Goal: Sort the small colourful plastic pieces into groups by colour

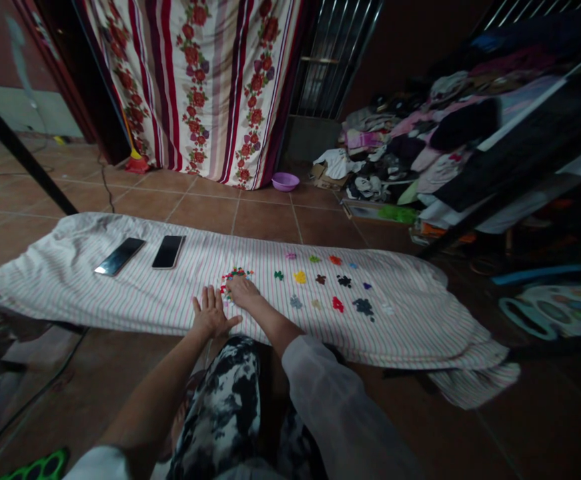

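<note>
The right hand (241, 291), its grip not discernible, touches the mixed pile of small pieces (231, 275) on the striped cloth (210, 240), the left hand (212, 315) flat beside it, fingers spread; a floral curtain (170, 87) hangs beyond the tiled floor (260, 217).

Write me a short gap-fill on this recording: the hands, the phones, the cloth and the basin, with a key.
The ____ hand reaches into the mixed heap of small pieces.
In the picture, both phones lie to the ____ of that heap.
The pattern on the cloth is made of ____.
The basin near the curtain is coloured ____.

Missing words: right; left; stripes; purple.
</note>
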A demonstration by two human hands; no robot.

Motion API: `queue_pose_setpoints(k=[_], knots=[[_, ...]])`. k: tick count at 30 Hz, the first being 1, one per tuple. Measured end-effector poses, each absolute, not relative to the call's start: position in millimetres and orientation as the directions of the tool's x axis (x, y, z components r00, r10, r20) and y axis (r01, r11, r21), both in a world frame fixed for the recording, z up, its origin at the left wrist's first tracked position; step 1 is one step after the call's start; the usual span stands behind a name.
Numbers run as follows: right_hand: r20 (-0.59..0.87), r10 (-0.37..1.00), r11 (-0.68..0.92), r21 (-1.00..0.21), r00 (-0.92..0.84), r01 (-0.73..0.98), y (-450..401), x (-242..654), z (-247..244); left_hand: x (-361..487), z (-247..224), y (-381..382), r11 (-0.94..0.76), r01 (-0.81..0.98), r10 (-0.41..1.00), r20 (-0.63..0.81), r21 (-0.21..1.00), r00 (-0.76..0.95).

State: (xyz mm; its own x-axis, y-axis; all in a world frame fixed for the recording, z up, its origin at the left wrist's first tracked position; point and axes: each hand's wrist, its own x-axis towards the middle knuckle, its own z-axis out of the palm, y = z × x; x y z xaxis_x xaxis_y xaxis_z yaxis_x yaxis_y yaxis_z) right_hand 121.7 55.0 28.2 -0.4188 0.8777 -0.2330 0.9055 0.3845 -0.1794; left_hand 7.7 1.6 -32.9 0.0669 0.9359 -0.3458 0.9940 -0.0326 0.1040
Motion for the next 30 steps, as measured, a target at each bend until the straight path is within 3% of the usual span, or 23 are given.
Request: queue_pose_setpoints(k=[6,14,30], knots=[[-0.205,0.883,0.383,-0.205,-0.422,0.901,59,128,15,8,-30,0,-0.038,0.994,0.937,-0.341,0.100,0.070],[-0.106,0.929,0.295,-0.369,-0.355,0.881,63,139,-2,8,-33,1,-0.039,0.994,0.940,-0.333,0.100,0.071],[0.122,0.941,0.324,-0.599,-0.317,0.732,67,139,-20,9,-34,0,-0.035,0.995,0.948,-0.313,0.095,0.063]])
